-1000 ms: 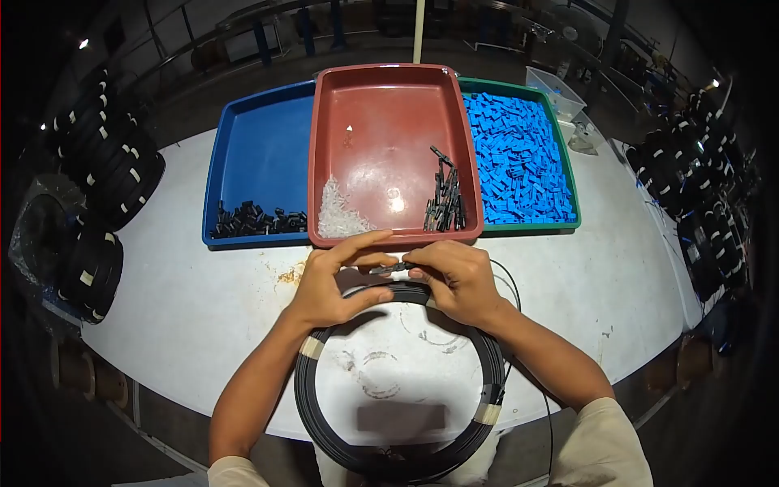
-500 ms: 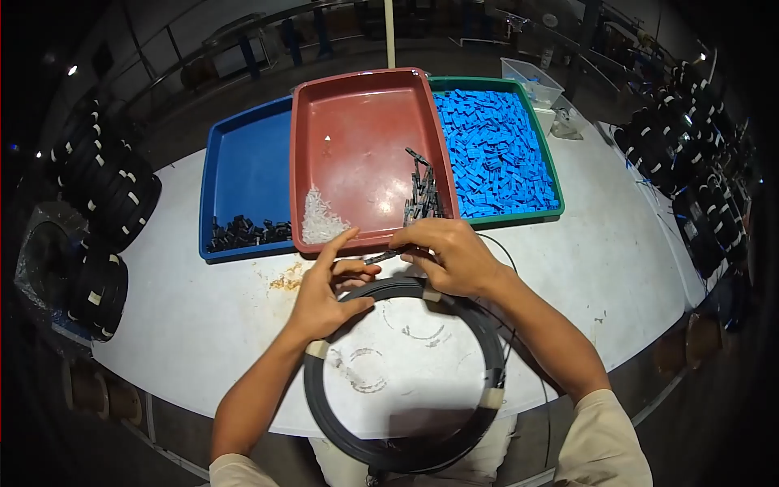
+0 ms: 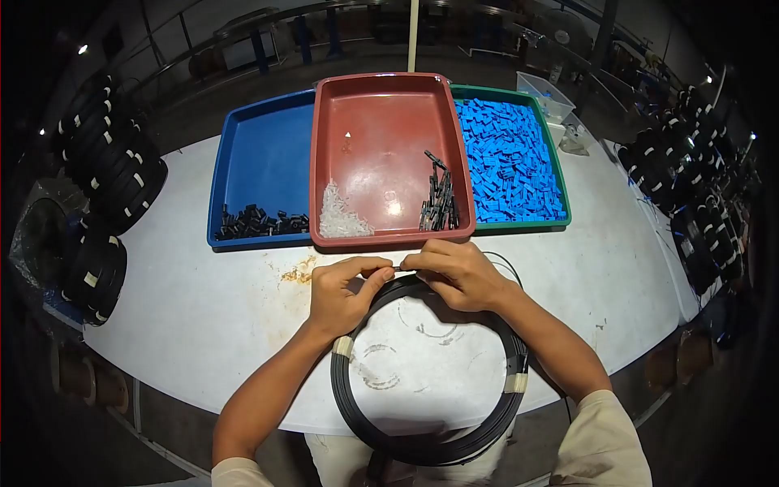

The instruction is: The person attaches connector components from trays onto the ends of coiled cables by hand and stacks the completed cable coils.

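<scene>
A ring-shaped coil of thin black cable [image 3: 344, 381], bound with pale tape, lies at the table's near edge and reaches over my lap. Above its far side, a small dark connector [image 3: 397, 269] is pinched between my two hands, mostly covered by fingertips. My left hand [image 3: 345, 290] closes thumb and fingers on its left end. From the other side, my right hand [image 3: 461, 274] grips its right end, fingers curled. A loose cable end loops out behind the right hand; where it enters the connector is hidden.
Beyond my hands stands a red tray [image 3: 385, 138] with clear small pieces [image 3: 341, 216] and black connectors [image 3: 441, 203]. Left of it, a blue tray [image 3: 264, 162] holds black pieces [image 3: 258, 222]. A green tray [image 3: 565, 213] holds blue clips [image 3: 511, 162]. Cable coils [image 3: 114, 174] are stacked at left.
My left hand's fingers, spread apart before, have closed on the connector, and both hands have come together. The coil and trays appear shifted right in view.
</scene>
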A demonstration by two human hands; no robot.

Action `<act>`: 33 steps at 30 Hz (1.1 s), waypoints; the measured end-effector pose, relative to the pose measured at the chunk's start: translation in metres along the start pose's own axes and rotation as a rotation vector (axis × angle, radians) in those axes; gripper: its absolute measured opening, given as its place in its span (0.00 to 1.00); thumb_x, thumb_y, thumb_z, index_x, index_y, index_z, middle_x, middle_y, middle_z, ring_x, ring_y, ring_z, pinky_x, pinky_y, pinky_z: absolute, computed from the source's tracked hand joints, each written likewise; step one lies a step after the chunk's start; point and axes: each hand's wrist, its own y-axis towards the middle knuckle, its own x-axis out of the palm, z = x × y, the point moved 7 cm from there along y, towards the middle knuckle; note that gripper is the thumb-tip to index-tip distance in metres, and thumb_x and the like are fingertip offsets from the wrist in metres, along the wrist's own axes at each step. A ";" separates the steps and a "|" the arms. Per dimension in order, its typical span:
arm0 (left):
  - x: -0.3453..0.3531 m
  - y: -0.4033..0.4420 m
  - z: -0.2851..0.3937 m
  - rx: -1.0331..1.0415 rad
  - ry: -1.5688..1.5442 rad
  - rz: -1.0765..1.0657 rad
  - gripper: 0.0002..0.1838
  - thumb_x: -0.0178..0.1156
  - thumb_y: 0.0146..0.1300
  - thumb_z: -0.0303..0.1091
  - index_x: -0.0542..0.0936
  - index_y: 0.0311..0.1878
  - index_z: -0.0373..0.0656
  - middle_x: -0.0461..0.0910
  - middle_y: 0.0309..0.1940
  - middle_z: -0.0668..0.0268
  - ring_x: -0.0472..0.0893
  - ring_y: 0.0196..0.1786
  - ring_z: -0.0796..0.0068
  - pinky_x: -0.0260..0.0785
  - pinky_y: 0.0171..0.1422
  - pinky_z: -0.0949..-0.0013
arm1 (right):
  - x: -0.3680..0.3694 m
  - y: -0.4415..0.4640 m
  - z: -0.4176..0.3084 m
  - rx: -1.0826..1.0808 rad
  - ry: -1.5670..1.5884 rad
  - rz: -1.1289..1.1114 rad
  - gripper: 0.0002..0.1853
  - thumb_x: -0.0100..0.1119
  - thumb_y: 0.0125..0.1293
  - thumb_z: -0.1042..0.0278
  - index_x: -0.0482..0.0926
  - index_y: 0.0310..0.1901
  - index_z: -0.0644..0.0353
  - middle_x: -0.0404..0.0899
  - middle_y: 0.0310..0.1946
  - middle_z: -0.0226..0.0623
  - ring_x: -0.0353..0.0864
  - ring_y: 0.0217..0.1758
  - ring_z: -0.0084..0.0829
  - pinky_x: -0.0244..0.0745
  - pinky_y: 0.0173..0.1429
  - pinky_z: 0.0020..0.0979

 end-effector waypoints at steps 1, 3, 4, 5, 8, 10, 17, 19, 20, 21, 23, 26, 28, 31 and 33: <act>0.001 0.001 0.000 -0.002 0.001 -0.001 0.07 0.72 0.63 0.27 0.89 0.43 0.36 0.89 0.31 0.58 0.89 0.33 0.73 0.79 0.41 0.73 | 0.002 0.001 -0.002 0.015 -0.030 -0.046 0.19 0.62 0.59 0.78 0.83 0.53 0.55 0.77 0.33 0.38 0.81 0.34 0.43 0.75 0.37 0.41; 0.001 0.002 -0.001 -0.006 -0.005 0.017 0.08 0.70 0.65 0.27 0.88 0.45 0.35 0.90 0.32 0.59 0.88 0.33 0.75 0.79 0.40 0.74 | 0.001 0.001 -0.006 0.002 -0.031 -0.025 0.19 0.63 0.59 0.77 0.83 0.53 0.54 0.74 0.32 0.37 0.79 0.31 0.43 0.74 0.35 0.42; 0.002 0.003 -0.002 -0.010 -0.004 0.015 0.08 0.70 0.65 0.27 0.88 0.45 0.35 0.90 0.32 0.59 0.88 0.33 0.75 0.79 0.40 0.74 | 0.001 0.001 -0.006 -0.002 -0.046 -0.024 0.19 0.63 0.59 0.77 0.83 0.53 0.54 0.74 0.32 0.37 0.78 0.30 0.43 0.74 0.34 0.42; 0.004 0.004 -0.006 -0.051 -0.074 0.004 0.08 0.70 0.66 0.27 0.88 0.45 0.34 0.90 0.32 0.59 0.89 0.34 0.75 0.79 0.41 0.75 | 0.000 0.001 -0.005 -0.007 -0.062 -0.022 0.18 0.63 0.59 0.77 0.83 0.53 0.54 0.74 0.32 0.37 0.78 0.30 0.44 0.73 0.34 0.42; 0.010 0.002 -0.018 -0.127 -0.201 -0.015 0.08 0.69 0.67 0.27 0.88 0.45 0.33 0.90 0.33 0.59 0.89 0.35 0.76 0.79 0.41 0.75 | -0.003 0.000 -0.007 -0.037 -0.063 -0.006 0.18 0.63 0.59 0.77 0.83 0.52 0.54 0.75 0.32 0.37 0.78 0.30 0.43 0.73 0.34 0.42; 0.011 0.000 -0.022 -0.164 -0.251 -0.026 0.08 0.69 0.67 0.27 0.88 0.45 0.33 0.91 0.34 0.59 0.89 0.36 0.76 0.79 0.42 0.75 | -0.001 -0.001 -0.004 -0.026 -0.042 -0.007 0.18 0.63 0.59 0.77 0.83 0.52 0.55 0.74 0.31 0.37 0.78 0.30 0.43 0.73 0.34 0.42; 0.011 0.003 -0.010 -0.119 -0.140 -0.112 0.09 0.72 0.64 0.28 0.89 0.43 0.33 0.91 0.34 0.59 0.89 0.36 0.76 0.80 0.43 0.74 | 0.000 0.000 0.002 -0.059 0.017 0.008 0.15 0.64 0.58 0.77 0.84 0.48 0.56 0.77 0.32 0.36 0.80 0.33 0.42 0.74 0.36 0.41; 0.013 0.004 -0.007 -0.096 -0.124 -0.132 0.09 0.72 0.64 0.29 0.89 0.42 0.33 0.91 0.34 0.59 0.89 0.36 0.75 0.80 0.43 0.74 | 0.003 0.001 0.002 -0.095 0.013 0.035 0.14 0.65 0.57 0.77 0.84 0.47 0.56 0.78 0.34 0.35 0.81 0.34 0.41 0.75 0.36 0.40; 0.014 0.003 -0.009 -0.113 -0.119 -0.153 0.07 0.70 0.65 0.25 0.89 0.44 0.32 0.90 0.36 0.59 0.89 0.39 0.77 0.81 0.47 0.74 | 0.003 0.001 0.003 -0.074 -0.008 0.025 0.14 0.65 0.57 0.77 0.84 0.46 0.56 0.79 0.34 0.35 0.81 0.34 0.41 0.75 0.36 0.40; 0.013 0.003 -0.009 -0.146 -0.110 -0.153 0.07 0.71 0.65 0.26 0.88 0.43 0.32 0.90 0.36 0.59 0.89 0.40 0.76 0.81 0.48 0.74 | 0.004 0.001 0.004 -0.053 -0.028 0.016 0.14 0.65 0.57 0.77 0.84 0.46 0.56 0.79 0.34 0.35 0.82 0.35 0.41 0.75 0.36 0.39; 0.012 0.004 -0.007 -0.108 -0.084 -0.160 0.09 0.71 0.65 0.26 0.87 0.46 0.31 0.90 0.37 0.59 0.89 0.40 0.76 0.81 0.48 0.74 | 0.003 0.000 0.002 -0.071 -0.057 0.025 0.15 0.66 0.56 0.76 0.84 0.46 0.55 0.79 0.34 0.34 0.82 0.34 0.40 0.75 0.35 0.39; 0.005 0.007 -0.008 -0.096 -0.022 -0.078 0.10 0.67 0.68 0.26 0.86 0.49 0.31 0.90 0.38 0.58 0.89 0.42 0.76 0.82 0.48 0.73 | 0.004 -0.001 0.002 -0.080 -0.102 0.049 0.15 0.67 0.56 0.76 0.84 0.46 0.55 0.80 0.34 0.33 0.82 0.33 0.40 0.75 0.34 0.39; -0.004 0.011 -0.015 -0.151 -0.080 -0.008 0.11 0.67 0.68 0.28 0.86 0.50 0.32 0.90 0.37 0.57 0.89 0.40 0.75 0.82 0.45 0.72 | 0.002 -0.002 0.005 -0.097 -0.082 0.088 0.15 0.67 0.55 0.75 0.84 0.45 0.54 0.80 0.34 0.32 0.82 0.31 0.39 0.75 0.33 0.38; -0.035 0.041 -0.020 -0.048 0.086 0.098 0.11 0.65 0.67 0.28 0.86 0.49 0.34 0.90 0.37 0.54 0.90 0.37 0.72 0.82 0.42 0.69 | 0.002 -0.002 0.003 -0.092 -0.108 0.056 0.14 0.67 0.55 0.75 0.84 0.45 0.54 0.81 0.35 0.32 0.82 0.32 0.39 0.75 0.33 0.38; -0.041 0.068 -0.020 -0.099 0.218 -0.044 0.10 0.66 0.63 0.26 0.88 0.47 0.37 0.90 0.37 0.56 0.89 0.40 0.67 0.81 0.45 0.65 | 0.003 -0.002 0.003 -0.088 -0.101 0.049 0.13 0.67 0.55 0.75 0.84 0.44 0.54 0.81 0.35 0.32 0.82 0.32 0.38 0.75 0.33 0.38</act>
